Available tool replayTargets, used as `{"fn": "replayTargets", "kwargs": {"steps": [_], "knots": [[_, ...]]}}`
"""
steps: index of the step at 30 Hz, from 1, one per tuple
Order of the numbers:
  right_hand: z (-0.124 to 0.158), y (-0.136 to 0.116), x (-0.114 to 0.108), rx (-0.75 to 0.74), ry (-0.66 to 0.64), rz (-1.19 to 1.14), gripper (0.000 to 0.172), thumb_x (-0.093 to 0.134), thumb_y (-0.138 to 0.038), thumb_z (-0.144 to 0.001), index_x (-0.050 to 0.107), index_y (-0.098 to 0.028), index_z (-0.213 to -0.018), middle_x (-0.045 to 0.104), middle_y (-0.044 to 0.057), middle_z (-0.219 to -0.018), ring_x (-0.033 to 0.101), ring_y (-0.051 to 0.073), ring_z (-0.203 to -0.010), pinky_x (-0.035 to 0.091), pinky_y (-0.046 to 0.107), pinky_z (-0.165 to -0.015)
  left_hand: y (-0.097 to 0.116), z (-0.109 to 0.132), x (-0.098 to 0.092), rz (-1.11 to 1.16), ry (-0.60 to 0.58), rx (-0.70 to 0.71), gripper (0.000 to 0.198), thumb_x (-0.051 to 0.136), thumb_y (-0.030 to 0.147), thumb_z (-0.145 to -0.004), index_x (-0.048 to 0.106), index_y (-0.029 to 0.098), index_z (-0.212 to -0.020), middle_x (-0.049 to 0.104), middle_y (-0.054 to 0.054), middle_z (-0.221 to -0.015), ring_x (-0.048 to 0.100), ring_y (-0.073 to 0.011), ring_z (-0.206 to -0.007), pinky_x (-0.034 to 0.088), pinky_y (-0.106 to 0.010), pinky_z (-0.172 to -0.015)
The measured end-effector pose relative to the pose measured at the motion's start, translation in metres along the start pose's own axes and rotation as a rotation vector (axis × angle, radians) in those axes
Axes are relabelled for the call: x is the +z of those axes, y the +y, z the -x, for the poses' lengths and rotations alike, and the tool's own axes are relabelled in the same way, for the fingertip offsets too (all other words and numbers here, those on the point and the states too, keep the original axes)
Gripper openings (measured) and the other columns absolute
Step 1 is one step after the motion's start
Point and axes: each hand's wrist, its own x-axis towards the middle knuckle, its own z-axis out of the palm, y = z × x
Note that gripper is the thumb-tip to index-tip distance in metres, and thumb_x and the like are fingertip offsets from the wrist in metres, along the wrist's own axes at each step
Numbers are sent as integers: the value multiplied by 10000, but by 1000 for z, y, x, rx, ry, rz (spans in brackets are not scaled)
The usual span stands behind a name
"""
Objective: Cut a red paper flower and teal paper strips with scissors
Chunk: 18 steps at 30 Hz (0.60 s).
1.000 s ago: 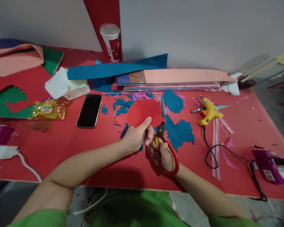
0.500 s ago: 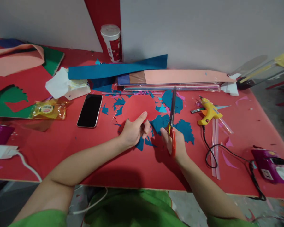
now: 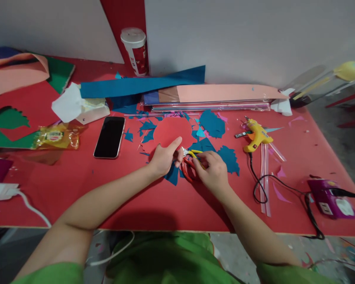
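My left hand [image 3: 167,156] grips a rounded red paper cutout [image 3: 173,132] by its near edge, thumb on top. Close beside it, my right hand [image 3: 213,169] has its fingers on the handles of red-and-yellow scissors [image 3: 188,170]. The scissors point left toward my left hand, and most of their blades are hidden under the fingers and the paper. Dark blue leaf-like cutouts, one at the back [image 3: 213,124] and one at the right [image 3: 229,159], lie around the hands among blue scraps [image 3: 172,175].
A black-screened phone [image 3: 109,137] lies to the left. Rightward are a yellow glue gun [image 3: 257,136], clear glue sticks [image 3: 264,181] and a purple box [image 3: 331,199] with a cord. Behind stand a lidded cup [image 3: 135,51] and stacked coloured sheets [image 3: 225,94]. The red table [image 3: 130,205] ends at right.
The scissors, upright in my right hand before, have swung down to the left and now sit against my left hand. My right hand moved slightly left. The left hand keeps the red paper.
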Motion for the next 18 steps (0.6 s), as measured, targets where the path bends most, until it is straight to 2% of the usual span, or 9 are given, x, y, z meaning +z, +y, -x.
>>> {"fn": "replayTargets", "kwargs": {"steps": [2, 6, 9, 11, 13, 16, 18], "knots": [[-2, -2, -6, 74, -2, -151, 172, 548, -332, -749, 586, -179, -680, 634, 78, -743, 567, 209, -727, 431, 344, -684, -4, -1, -2, -89, -19, 47, 552, 422, 416, -822, 434, 160, -333, 374, 33, -298, 331, -36, -265, 285, -202, -381], [-3, -4, -11, 348, -104, -655, 226, 532, -366, -750, 549, -176, -628, 565, 4, -599, 523, 131, -545, 433, 275, -556, -6, 1, -6, -414, -99, 91, 567, 393, 415, -831, 388, 177, -316, 321, 40, -258, 318, -45, -264, 330, -197, -423], [-2, -5, -8, 436, -69, -908, 247, 523, -424, -744, 545, -183, -694, 529, -15, -609, 502, 107, -521, 428, 240, -492, -6, 2, -10, -636, -177, 94, 579, 401, 429, -824, 351, 179, -305, 315, 34, -256, 336, -50, -275, 355, -194, -447], [-1, -6, -6, 442, -27, -949, 277, 515, -466, -743, 542, -191, -764, 511, -24, -614, 483, 98, -508, 416, 223, -457, -7, 2, -11, -694, -215, 61, 547, 426, 438, -810, 357, 178, -333, 337, 37, -277, 339, -51, -272, 340, -193, -411], [0, -8, -5, 431, -6, -896, 269, 538, -459, -734, 534, -195, -783, 494, -37, -589, 443, 82, -458, 389, 207, -415, -9, 2, -13, -689, -253, 9, 491, 464, 439, -788, 382, 176, -382, 366, 43, -308, 334, -49, -265, 313, -192, -367], [1, -12, -7, 405, -45, -776, 217, 579, -400, -720, 534, -188, -739, 500, -42, -553, 414, 70, -399, 356, 197, -361, -11, 3, -15, -649, -307, -44, 435, 513, 428, -761, 413, 167, -428, 393, 47, -342, 343, -43, -273, 299, -181, -339], [1, -14, -8, 400, -74, -732, 213, 582, -389, -716, 532, -182, -708, 516, -36, -540, 437, 78, -386, 359, 198, -339, -13, 2, -17, -602, -300, -38, 407, 538, 421, -746, 430, 159, -455, 408, 48, -355, 361, -41, -285, 305, -174, -343]]}}
